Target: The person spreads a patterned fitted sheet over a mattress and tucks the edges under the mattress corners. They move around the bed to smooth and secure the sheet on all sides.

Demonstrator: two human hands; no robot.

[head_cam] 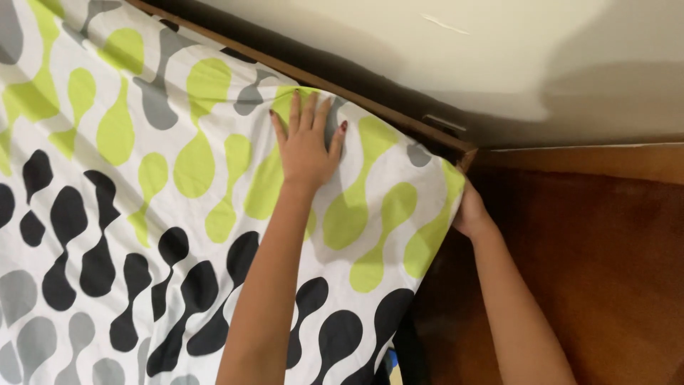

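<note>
1. Head view: nearest the camera, two bare forearms reach up over a patterned bedsheet (142,214), white with black, grey and lime blobs, spread across a mattress.
2. The left hand (306,146) lies flat on the sheet near the far corner, fingers spread and open, pressing the cloth down and gripping nothing.
3. The right hand (470,214) is at the mattress's side edge, its fingers tucked under the sheet's corner; whether they are closed on the cloth cannot be told.
4. The sheet looks light, soft and limp, likely to wrinkle and slide, so it is best taken at the hem or corner.
5. Beyond runs a dark wooden bed frame (399,121) against a cream wall (427,50); brown floor (605,271) lies to the right.
</note>
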